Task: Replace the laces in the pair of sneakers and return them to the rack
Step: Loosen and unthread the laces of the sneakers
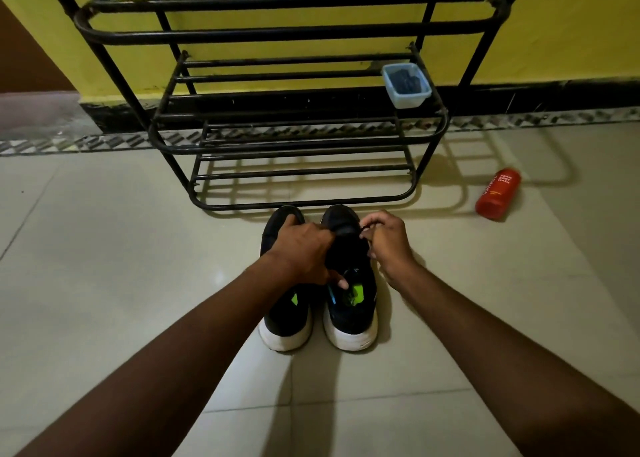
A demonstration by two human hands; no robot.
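Observation:
Two black sneakers with white soles stand side by side on the tiled floor, toes toward the rack: the left sneaker (285,321) and the right sneaker (351,311). My left hand (304,248) lies across both, fingers curled over the right sneaker's tongue area, thumb near its opening. My right hand (388,242) pinches a black lace (364,228) at the right sneaker's upper eyelets. The black metal shoe rack (301,145) stands just beyond the toes, its lower shelves bare.
A small clear plastic box (407,84) with dark contents sits on the rack's middle shelf at the right. A red bottle (498,193) lies on the floor to the right of the rack. A yellow wall with a dark skirting runs behind.

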